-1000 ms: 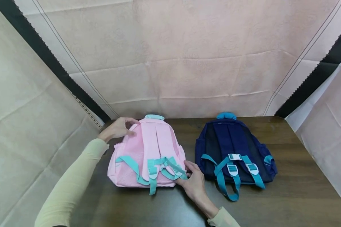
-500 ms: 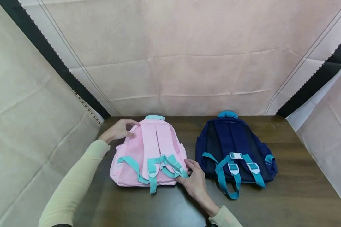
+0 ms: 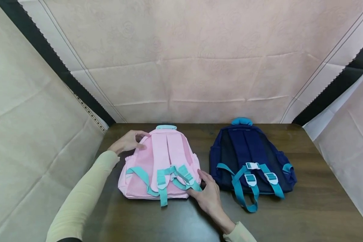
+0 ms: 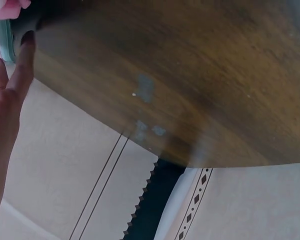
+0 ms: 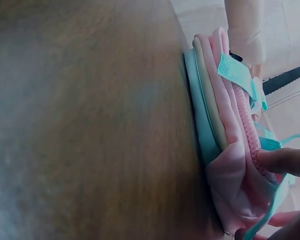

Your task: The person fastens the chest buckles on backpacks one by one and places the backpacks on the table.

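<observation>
A small pink backpack (image 3: 145, 154) lies on the table with its shoulder straps and turquoise webbing (image 3: 161, 183) facing up. My left hand (image 3: 128, 141) holds its upper left edge, thumb on the back panel. At the lower right corner, my right hand (image 3: 210, 196) grips the bag, the thumb near a loose turquoise strap. The right wrist view shows the bag's layered pink and turquoise side (image 5: 230, 170) against the table, with the right thumb (image 5: 280, 161) pressing the seam. Only a sliver of pink fabric (image 4: 10, 7) shows beside the left fingers in the left wrist view.
To the right lies a navy backpack (image 3: 245, 144) with blue straps and white buckles, also straps up. The brown wooden table (image 3: 133, 222) ends at a pale fabric backdrop (image 3: 211, 80) behind, with fabric walls on both sides.
The pink backpack's top end has come slightly toward me, with my left hand along with it. My right hand keeps its hold at the lower corner. The head view has shifted slightly.
</observation>
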Available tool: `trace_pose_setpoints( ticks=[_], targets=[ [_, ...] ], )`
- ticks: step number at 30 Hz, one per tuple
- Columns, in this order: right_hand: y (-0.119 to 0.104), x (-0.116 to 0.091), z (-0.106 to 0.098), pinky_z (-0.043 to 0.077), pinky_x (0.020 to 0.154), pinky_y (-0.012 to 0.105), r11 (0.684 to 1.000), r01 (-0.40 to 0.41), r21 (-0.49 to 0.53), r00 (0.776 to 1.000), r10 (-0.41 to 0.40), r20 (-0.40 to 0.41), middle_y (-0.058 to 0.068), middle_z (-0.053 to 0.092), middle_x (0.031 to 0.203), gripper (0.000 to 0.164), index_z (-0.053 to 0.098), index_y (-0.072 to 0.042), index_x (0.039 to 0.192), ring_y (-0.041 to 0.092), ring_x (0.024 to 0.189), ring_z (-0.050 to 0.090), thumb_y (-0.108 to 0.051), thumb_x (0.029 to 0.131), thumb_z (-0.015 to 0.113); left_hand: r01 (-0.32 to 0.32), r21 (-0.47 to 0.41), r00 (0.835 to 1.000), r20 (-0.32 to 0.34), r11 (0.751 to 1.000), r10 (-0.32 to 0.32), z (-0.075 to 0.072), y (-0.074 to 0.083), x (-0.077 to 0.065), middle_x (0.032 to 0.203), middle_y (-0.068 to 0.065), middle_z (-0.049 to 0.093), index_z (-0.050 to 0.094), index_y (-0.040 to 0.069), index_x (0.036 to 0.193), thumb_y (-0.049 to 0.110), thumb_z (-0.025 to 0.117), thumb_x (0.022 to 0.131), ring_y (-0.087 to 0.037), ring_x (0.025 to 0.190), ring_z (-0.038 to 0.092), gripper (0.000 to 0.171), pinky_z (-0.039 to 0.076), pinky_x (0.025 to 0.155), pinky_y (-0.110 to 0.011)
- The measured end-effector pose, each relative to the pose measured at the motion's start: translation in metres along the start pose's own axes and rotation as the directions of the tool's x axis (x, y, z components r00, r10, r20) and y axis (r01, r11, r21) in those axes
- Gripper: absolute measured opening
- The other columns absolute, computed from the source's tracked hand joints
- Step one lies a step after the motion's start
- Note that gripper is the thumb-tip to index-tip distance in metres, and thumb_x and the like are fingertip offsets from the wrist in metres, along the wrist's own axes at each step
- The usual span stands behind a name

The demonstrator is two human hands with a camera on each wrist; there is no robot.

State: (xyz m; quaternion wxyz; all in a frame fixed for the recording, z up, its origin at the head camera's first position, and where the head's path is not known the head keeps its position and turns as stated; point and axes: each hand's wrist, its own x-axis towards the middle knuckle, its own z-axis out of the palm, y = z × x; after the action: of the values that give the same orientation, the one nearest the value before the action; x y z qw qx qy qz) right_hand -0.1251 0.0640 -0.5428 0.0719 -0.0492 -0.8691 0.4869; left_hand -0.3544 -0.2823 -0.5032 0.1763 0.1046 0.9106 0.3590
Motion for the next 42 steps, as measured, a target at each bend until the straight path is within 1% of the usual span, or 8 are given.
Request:
trace_pose_setpoints(
  ticks=[5, 8, 15, 21, 30, 37, 40, 42],
  targets=[
    [0.000, -0.001, -0.001, 0.062, 0.101, 0.049, 0.998, -0.024, 0.062, 0.998, 0.021, 0.056, 0.021, 0.066, 0.150, 0.084, 0.064, -0.002, 0.150, 0.034, 0.119, 0.075, -0.018, 0.076, 0.099, 0.026, -0.005, 1.000, -0.009, 1.000, -0.026, 0.002, -0.005, -0.004, 0.144, -0.015, 0.066, 0.067, 0.022, 0.147, 0.019, 0.085, 0.093, -0.038, 0.131, 0.059, 0.058, 0.052, 0.115, -0.061],
    [0.004, -0.001, -0.001, 0.065, 0.094, 0.045, 0.997, 0.002, 0.081, 0.998, -0.006, 0.056, 0.024, 0.068, 0.146, 0.084, 0.063, -0.002, 0.150, 0.034, 0.113, 0.078, -0.019, 0.076, 0.100, 0.020, -0.010, 1.000, -0.018, 1.000, -0.021, 0.005, -0.008, -0.005, 0.143, -0.016, 0.065, 0.066, 0.020, 0.149, 0.019, 0.085, 0.094, -0.038, 0.129, 0.059, 0.058, 0.053, 0.113, -0.059],
    [0.028, 0.002, 0.002, 0.060, 0.086, 0.023, 0.999, -0.019, 0.038, 0.999, 0.018, 0.036, 0.011, 0.078, 0.133, 0.087, 0.065, -0.014, 0.152, 0.018, 0.102, 0.076, -0.023, 0.074, 0.101, 0.006, -0.019, 1.000, -0.024, 1.000, -0.007, 0.018, -0.016, -0.003, 0.141, -0.018, 0.063, 0.066, 0.018, 0.150, 0.019, 0.084, 0.095, -0.037, 0.126, 0.057, 0.058, 0.055, 0.107, -0.052],
    [0.037, 0.005, -0.004, 0.061, 0.089, 0.025, 0.999, -0.028, 0.022, 0.997, 0.026, 0.071, 0.008, 0.080, 0.126, 0.086, 0.062, -0.015, 0.155, 0.017, 0.103, 0.076, -0.025, 0.078, 0.099, -0.017, 0.017, 0.999, -0.032, 1.000, 0.017, 0.025, -0.015, 0.001, 0.152, -0.020, 0.052, 0.067, 0.017, 0.151, 0.015, 0.081, 0.096, -0.042, 0.133, 0.056, 0.056, 0.052, 0.113, -0.058],
    [0.031, 0.009, -0.014, 0.060, 0.091, 0.026, 1.000, -0.010, 0.007, 0.997, 0.010, 0.082, 0.008, 0.078, 0.121, 0.086, 0.061, -0.015, 0.156, 0.019, 0.105, 0.075, -0.028, 0.080, 0.098, -0.044, 0.068, 0.999, 0.020, 0.997, 0.043, 0.025, -0.007, 0.007, 0.163, -0.022, 0.042, 0.057, 0.017, 0.159, 0.019, 0.074, 0.102, -0.048, 0.146, 0.046, 0.059, 0.040, 0.123, -0.070],
    [0.028, 0.009, -0.015, 0.060, 0.089, 0.024, 1.000, 0.012, 0.021, 0.996, -0.014, 0.088, 0.006, 0.078, 0.118, 0.086, 0.063, -0.016, 0.154, 0.016, 0.102, 0.075, -0.027, 0.078, 0.099, -0.011, 0.020, 1.000, 0.004, 1.000, 0.011, 0.020, -0.009, 0.004, 0.162, -0.021, 0.049, 0.059, 0.018, 0.158, 0.019, 0.076, 0.101, -0.046, 0.140, 0.053, 0.059, 0.050, 0.117, -0.062],
    [0.020, 0.007, -0.023, 0.059, 0.087, 0.023, 0.999, 0.006, 0.032, 0.992, -0.010, 0.124, 0.008, 0.076, 0.120, 0.088, 0.061, -0.012, 0.156, 0.015, 0.101, 0.071, -0.027, 0.078, 0.099, -0.021, 0.034, 1.000, 0.008, 0.999, 0.021, 0.022, -0.007, 0.005, 0.159, -0.022, 0.053, 0.061, 0.017, 0.156, 0.019, 0.076, 0.101, -0.045, 0.139, 0.055, 0.057, 0.052, 0.115, -0.059],
    [0.015, 0.005, -0.031, 0.060, 0.087, 0.023, 0.999, 0.002, 0.034, 0.987, -0.007, 0.161, 0.011, 0.073, 0.127, 0.091, 0.057, -0.009, 0.158, 0.016, 0.102, 0.070, -0.029, 0.079, 0.099, -0.030, 0.054, 0.999, 0.012, 0.998, 0.030, 0.022, 0.000, 0.004, 0.159, -0.023, 0.052, 0.061, 0.015, 0.156, 0.018, 0.076, 0.101, -0.045, 0.140, 0.054, 0.057, 0.051, 0.116, -0.061]
  ],
)
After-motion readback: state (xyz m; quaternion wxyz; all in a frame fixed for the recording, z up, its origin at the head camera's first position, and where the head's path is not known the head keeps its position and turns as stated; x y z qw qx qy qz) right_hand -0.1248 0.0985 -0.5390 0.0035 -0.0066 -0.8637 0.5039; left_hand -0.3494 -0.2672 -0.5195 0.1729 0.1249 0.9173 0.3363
